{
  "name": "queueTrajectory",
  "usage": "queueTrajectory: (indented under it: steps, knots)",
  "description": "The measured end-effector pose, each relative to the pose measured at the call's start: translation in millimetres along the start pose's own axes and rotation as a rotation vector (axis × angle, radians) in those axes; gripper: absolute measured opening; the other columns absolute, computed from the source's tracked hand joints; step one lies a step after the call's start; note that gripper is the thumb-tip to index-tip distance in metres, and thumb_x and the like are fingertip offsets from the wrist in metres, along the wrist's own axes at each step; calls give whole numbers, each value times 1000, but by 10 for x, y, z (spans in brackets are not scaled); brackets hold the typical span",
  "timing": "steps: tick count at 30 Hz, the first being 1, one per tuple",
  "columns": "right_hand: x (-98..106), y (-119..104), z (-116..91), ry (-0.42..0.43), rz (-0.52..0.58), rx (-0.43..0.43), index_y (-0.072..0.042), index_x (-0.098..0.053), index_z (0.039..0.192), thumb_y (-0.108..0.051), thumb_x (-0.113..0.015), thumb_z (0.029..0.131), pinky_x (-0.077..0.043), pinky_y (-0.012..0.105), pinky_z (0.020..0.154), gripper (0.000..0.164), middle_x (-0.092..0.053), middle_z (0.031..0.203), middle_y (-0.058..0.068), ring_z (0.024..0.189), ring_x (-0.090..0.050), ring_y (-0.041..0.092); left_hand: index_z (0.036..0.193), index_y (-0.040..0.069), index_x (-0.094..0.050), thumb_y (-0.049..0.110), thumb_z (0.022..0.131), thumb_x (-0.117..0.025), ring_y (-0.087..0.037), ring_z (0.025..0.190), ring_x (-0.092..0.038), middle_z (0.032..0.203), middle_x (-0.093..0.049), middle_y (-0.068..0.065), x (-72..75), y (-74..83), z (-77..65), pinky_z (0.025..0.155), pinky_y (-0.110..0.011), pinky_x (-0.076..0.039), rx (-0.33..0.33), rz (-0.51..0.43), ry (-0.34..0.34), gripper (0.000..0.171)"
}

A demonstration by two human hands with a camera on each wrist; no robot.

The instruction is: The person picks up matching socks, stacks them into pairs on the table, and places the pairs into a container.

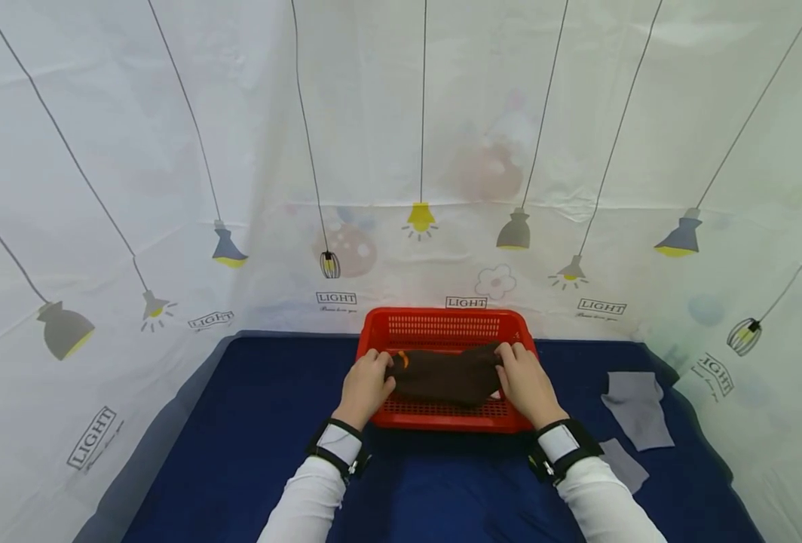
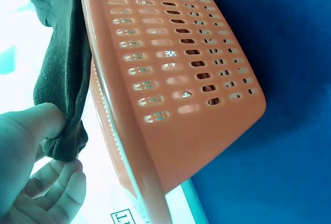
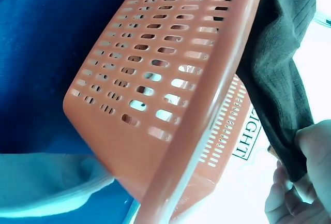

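Observation:
A dark brown sock (image 1: 445, 375) with a small orange mark near its left end is stretched sideways above the red plastic basket (image 1: 442, 424). My left hand (image 1: 365, 386) pinches the left end between thumb and fingers. At the other end my right hand (image 1: 528, 383) pinches the sock the same way. The left wrist view shows the dark fabric (image 2: 64, 63) hanging beside the basket's rim, with the thumb pressed on its end. Ribbed knit (image 3: 289, 27) shows in the right wrist view. The sock hides part of the basket's inside.
Two grey socks, one farther back (image 1: 638, 407) and one nearer (image 1: 623, 464), lie on the dark blue cloth (image 1: 252, 445) to the right. The nearer one is partly behind my right forearm. A pale curtain (image 1: 401, 136) printed with lamps rises behind the basket and at both sides.

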State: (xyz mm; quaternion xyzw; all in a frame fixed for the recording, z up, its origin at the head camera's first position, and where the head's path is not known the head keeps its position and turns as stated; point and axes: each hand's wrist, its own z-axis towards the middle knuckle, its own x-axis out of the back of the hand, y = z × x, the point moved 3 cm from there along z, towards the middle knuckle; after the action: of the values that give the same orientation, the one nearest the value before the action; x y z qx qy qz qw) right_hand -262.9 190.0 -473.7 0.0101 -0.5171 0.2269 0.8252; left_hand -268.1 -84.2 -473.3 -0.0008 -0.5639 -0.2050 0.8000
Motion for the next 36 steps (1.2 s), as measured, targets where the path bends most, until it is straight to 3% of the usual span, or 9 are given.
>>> queueTrajectory:
  steps: [26,36]
  knots:
    - [-314,20,216,-93,2,-97,-4,-51,99,-9,-67,81,-48,41,58,24,-51,87,15,72,-55,31,94,10,-65,16,76,-72,-23,79,-61,89,-59,-7,-279,-55,361,67,-34,-50,81,39,-179,21]
    - [-459,26,291,-152,9,-137,-4,-52,100,-9,-67,81,-50,43,62,25,-53,90,17,75,-57,34,93,9,-65,13,75,-72,-26,78,-62,90,-60,-9,-376,-48,460,65,-36,-50,88,62,-194,20]
